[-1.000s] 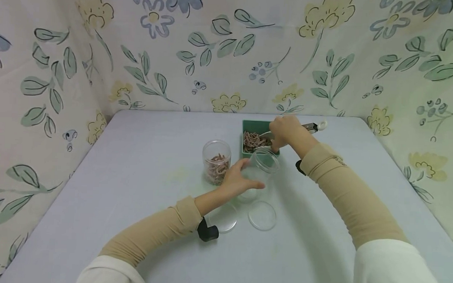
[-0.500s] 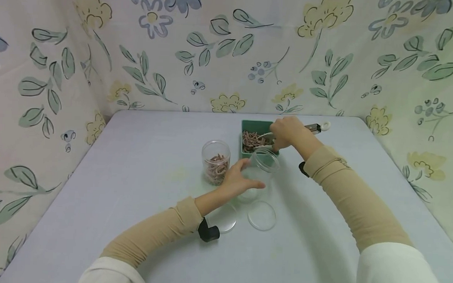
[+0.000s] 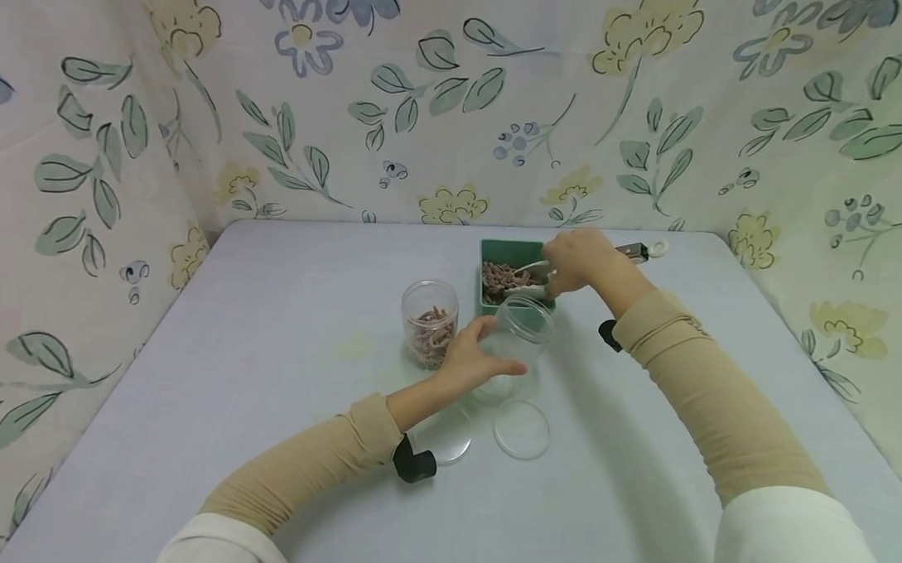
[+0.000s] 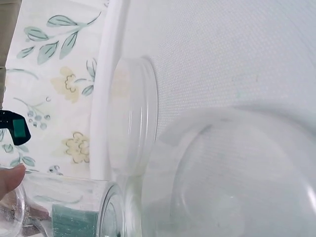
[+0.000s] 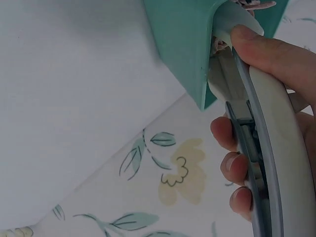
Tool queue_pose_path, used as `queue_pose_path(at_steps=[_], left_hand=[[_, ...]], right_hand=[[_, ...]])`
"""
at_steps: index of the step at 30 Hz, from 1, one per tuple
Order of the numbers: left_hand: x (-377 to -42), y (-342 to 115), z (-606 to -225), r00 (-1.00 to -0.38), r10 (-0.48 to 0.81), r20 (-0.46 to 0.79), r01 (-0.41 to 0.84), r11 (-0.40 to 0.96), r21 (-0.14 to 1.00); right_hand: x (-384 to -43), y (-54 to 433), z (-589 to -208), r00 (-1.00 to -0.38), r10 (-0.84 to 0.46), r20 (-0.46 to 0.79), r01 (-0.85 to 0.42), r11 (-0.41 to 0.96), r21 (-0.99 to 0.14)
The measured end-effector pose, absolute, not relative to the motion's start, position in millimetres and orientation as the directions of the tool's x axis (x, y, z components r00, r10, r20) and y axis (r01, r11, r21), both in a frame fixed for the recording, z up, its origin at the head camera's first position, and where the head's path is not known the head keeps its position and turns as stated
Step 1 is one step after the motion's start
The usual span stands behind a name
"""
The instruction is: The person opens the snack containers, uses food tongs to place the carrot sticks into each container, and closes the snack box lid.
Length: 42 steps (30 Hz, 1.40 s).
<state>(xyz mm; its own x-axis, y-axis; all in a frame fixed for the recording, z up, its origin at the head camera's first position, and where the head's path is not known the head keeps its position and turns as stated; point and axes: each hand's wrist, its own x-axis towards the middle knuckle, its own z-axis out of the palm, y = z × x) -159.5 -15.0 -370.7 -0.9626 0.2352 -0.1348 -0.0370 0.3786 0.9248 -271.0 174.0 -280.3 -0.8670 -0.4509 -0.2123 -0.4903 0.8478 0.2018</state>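
My left hand [image 3: 469,358] grips a clear, wide-mouthed jar [image 3: 526,327], which leans toward the green box [image 3: 508,252]; I see nothing inside it. The left wrist view shows a thumb [image 4: 11,178] at the rim of this jar [image 4: 74,185]. My right hand [image 3: 582,259] holds tongs [image 3: 634,252] with whitish tips, which reach down into the box among brownish, twisted stick-like pieces [image 3: 500,281]. In the right wrist view, thumb and fingers wrap the pale tong handles [image 5: 282,143]. What the tips pinch is hidden.
Left of the held jar stands a second clear jar [image 3: 430,301], upright and partly filled with the same pieces. Two clear round lids lie on the white table [image 3: 308,310] in front: one lid [image 3: 445,437] by the left wrist, another lid [image 3: 521,430] beside it. A floral curtain hangs behind.
My right hand and the tongs have shifted slightly to the right over the box, uncovering more of the tong tips. The left hand and its jar have stayed in place.
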Motion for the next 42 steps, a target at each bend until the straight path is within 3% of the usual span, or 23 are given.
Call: queue_pose_path(at_steps=[27,42], left_hand=[[-169.1,-13.8,-371.1,-0.965,0.215,-0.151,-0.074,0.329,0.941],[-168.7,-12.5,-376.1,-0.971,0.180,-0.154,-0.101,0.276,0.956]], right_hand=[[-254.5,187.2,-253.5,-0.863,-0.482,-0.149,-0.503,0.844,0.185],[-252.3,199.7,-241.5,-0.852,-0.502,-0.146,-0.518,0.849,0.103]])
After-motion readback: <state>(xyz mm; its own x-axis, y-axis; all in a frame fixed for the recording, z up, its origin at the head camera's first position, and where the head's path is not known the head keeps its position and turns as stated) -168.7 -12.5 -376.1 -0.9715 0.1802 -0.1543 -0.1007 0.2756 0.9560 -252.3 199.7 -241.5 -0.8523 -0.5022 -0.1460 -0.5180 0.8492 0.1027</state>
